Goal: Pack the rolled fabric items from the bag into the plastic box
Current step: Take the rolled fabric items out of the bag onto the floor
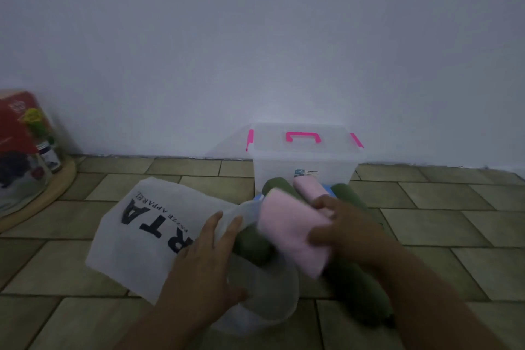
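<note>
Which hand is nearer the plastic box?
Right. The right hand holds a pink roll in front of the box; the left hand rests farther back on the bag.

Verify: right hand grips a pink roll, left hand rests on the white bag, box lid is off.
Head view shows the lid on the plastic box. The right hand does grip a pink roll; the left hand rests on the white bag.

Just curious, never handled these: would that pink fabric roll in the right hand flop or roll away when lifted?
Probably soft, not stiff: the pink fabric roll bends where the right hand grips it. Likely light, since one hand alone grips it. Its flattened shape suggests it would hardly roll, though it might loosen.
</note>
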